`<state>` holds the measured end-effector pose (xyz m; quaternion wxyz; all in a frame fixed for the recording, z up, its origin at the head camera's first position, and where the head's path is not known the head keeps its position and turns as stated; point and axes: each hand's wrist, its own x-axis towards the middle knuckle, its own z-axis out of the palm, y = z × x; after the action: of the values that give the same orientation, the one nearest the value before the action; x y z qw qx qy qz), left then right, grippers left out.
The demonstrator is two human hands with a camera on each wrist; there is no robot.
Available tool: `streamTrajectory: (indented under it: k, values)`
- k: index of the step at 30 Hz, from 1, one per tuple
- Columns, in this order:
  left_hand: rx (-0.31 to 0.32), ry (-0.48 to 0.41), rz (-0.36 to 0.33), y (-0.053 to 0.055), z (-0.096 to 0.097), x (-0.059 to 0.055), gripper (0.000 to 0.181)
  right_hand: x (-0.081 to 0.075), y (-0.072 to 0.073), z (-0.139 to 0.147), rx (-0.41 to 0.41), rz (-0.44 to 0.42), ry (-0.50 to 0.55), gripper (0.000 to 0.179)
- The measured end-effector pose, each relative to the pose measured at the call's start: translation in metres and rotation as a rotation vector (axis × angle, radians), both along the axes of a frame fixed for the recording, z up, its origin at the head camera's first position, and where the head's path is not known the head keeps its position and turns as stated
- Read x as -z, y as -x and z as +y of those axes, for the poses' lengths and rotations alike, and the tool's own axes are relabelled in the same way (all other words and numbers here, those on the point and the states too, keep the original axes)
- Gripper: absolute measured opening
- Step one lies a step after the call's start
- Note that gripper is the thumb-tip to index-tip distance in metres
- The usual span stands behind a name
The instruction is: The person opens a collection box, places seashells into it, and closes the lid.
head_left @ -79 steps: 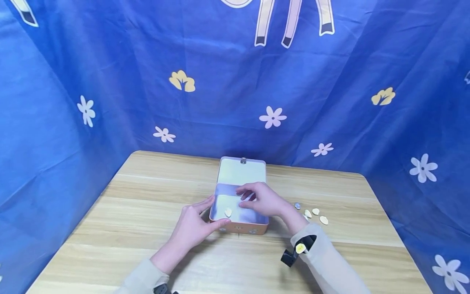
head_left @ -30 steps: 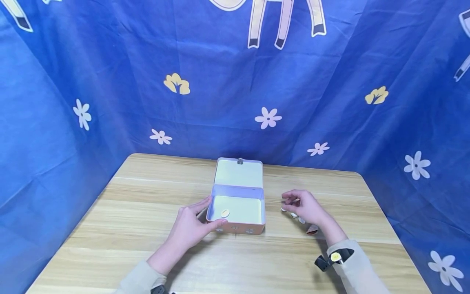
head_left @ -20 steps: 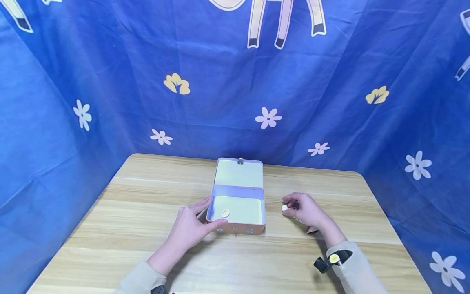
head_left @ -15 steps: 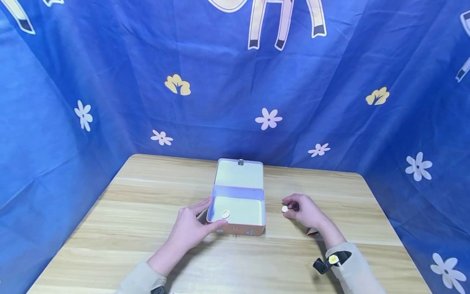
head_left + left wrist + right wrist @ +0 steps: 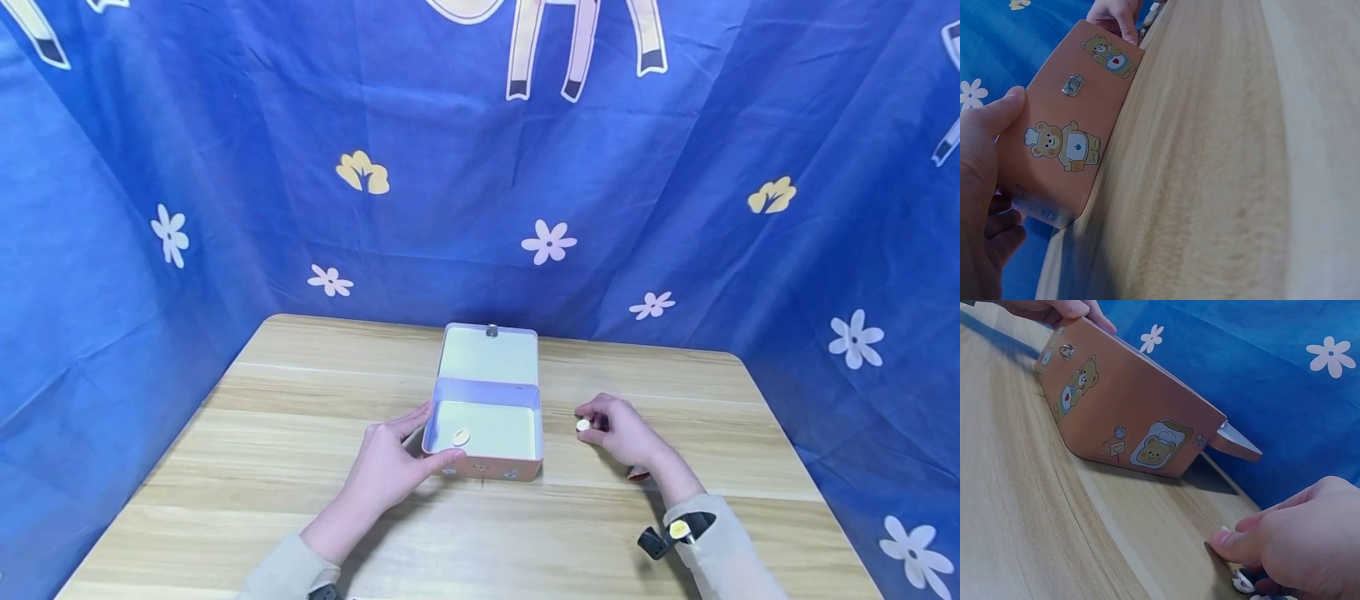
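An orange tin box [image 5: 487, 468] with bear pictures stands with its hinged lid [image 5: 487, 354] raised at the back. My left hand [image 5: 390, 458] grips its left front corner, thumb on the front rim and fingers along the side. One small pale shell [image 5: 461, 437] lies on the box floor, near the front left. To the right of the box, my right hand [image 5: 626, 429] is low over the table and pinches a small white shell [image 5: 582, 425] between thumb and fingers. More shells [image 5: 1243, 581] lie under this hand, mostly hidden in the head view.
A reddish-brown shell-like piece [image 5: 638, 473] lies beneath the right wrist. The wooden table [image 5: 300, 375] is enclosed by a blue patterned cloth [image 5: 450, 167] at the back and both sides. The raised lid comes close to the back cloth.
My right hand has moved from over the box out to the shells at the right, and its fingers have drawn together on a white one. My left hand keeps its grip on the box.
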<state>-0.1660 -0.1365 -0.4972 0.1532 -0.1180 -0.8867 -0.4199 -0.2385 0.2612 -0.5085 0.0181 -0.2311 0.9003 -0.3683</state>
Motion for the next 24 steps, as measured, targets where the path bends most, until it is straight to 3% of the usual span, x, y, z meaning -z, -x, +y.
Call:
streamTrajectory:
  k: [7,24]
  values:
    - [0.004,0.0,-0.003,0.0,0.0,-0.001,0.097,-0.004,-0.003,-0.004,0.025,-0.007,0.002,0.016]
    - [-0.001,0.004,0.004,-0.001,0.0,-0.001,0.097,-0.027,-0.005,-0.015,0.051,-0.104,0.069,0.028]
